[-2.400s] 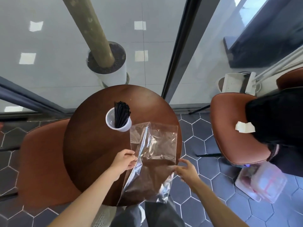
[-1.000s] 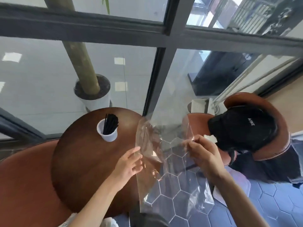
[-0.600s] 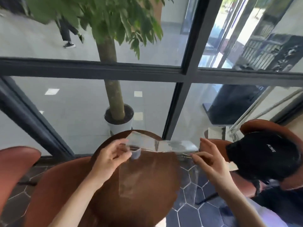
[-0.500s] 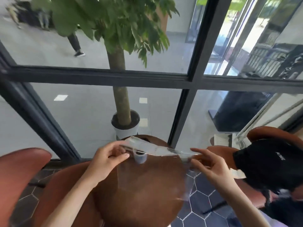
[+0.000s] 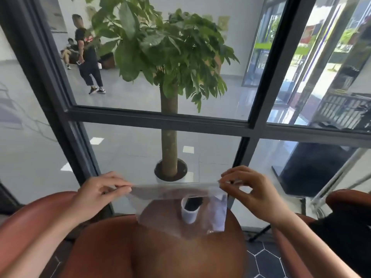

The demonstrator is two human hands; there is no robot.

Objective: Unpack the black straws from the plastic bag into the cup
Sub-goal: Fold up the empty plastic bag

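Observation:
An empty clear plastic bag hangs stretched above the round brown table. My left hand pinches its top left corner and my right hand pinches its top right corner. Through the bag I see a white cup standing on the far part of the table. The black straws fill the cup, and the bag's film blurs them.
Brown chairs stand at the left and right of the table. A glass wall with dark frames rises just beyond it. Behind the glass stands a potted tree, and a person walks far off.
The view has tilted up from the tabletop toward the window. Both hands have lifted the empty bag from the table and pulled its top edge taut in front of the cup.

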